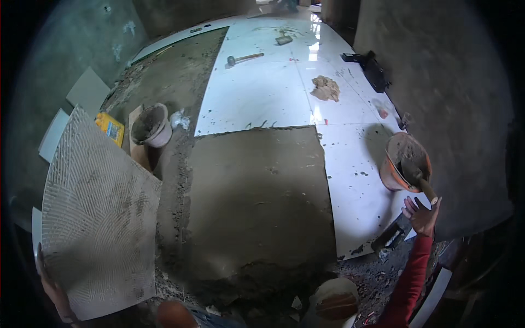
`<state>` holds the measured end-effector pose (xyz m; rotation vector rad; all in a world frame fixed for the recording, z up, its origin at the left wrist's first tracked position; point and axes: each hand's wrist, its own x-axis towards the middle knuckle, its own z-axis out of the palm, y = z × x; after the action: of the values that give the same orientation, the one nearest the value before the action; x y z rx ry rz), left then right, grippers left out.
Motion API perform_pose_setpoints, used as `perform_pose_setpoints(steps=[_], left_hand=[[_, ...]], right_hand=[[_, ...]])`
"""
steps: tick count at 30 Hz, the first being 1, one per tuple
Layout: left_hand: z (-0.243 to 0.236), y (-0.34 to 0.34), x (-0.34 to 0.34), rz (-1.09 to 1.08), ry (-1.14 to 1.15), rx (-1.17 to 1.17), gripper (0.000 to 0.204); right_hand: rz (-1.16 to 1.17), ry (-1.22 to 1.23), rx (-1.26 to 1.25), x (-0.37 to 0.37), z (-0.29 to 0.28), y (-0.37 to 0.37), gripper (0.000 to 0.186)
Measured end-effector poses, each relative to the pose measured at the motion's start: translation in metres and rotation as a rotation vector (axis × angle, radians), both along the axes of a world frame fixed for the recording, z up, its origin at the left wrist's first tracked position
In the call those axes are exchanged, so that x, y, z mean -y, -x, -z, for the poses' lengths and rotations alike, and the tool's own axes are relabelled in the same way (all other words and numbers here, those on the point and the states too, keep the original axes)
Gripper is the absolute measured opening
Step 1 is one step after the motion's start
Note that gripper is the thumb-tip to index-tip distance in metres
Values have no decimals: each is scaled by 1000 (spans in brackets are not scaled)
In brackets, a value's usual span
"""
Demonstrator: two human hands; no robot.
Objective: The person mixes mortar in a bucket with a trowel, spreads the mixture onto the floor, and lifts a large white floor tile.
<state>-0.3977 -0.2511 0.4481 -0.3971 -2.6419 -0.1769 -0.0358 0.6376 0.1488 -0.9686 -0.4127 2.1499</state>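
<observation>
At the left, my left hand [52, 292] holds the edge of a large tile [101, 208], which stands tilted with ridged, combed grey adhesive over its facing side. On the right, my right hand [422, 220] is raised with its fingers spread, beside the wooden handle end of a trowel [425, 187]. The trowel leans inside an orange-rimmed bucket [391, 174] smeared with mortar. Between my hands lies a smoothed rectangle of grey mortar [257, 202], bordered by white laid tiles [257, 101] behind and to the right.
A mallet [232, 60], a small block-shaped tool [284, 40] and crumpled brown paper or cloth [326, 88] lie on the tiles. A black-handled trowel [392, 236] rests near my right hand. Left stand a second bucket [158, 134] and a yellow jug [111, 128]. Walls flank both sides.
</observation>
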Motion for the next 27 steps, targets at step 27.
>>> perform_pose_setpoints(steps=[27], left_hand=[[7, -18, -86, -273, 25, -174, 41]], right_hand=[[197, -113, 170, 196, 9, 22, 70]])
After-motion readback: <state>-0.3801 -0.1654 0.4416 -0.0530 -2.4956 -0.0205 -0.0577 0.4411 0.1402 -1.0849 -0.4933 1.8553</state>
